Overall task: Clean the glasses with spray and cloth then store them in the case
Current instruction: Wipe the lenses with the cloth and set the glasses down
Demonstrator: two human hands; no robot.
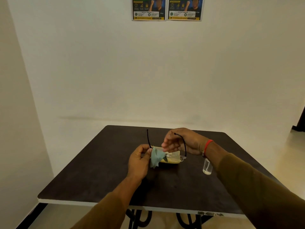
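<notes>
Clear-lensed glasses [177, 157] with thin black temples are held above the middle of the dark table [102, 176], temples pointing away from me. My left hand [140, 161] pinches the left end of the frame together with a grey-green cloth [156, 158] that drapes over the left lens. My right hand [181, 142] hovers just above the frame, fingers spread and loosely curled; whether it touches the glasses is unclear. A yellow case [171, 161] lies on the table right under the glasses, mostly hidden by them. A small clear spray bottle [207, 167] stands to the right, partly behind my right wrist.
The table stands against a white wall, its front edge [115, 204] near me and black metal legs [140, 217] below. Two posters [166, 9] hang high on the wall. Pale floor shows to the right, with a dark door frame [301, 119] at the far right.
</notes>
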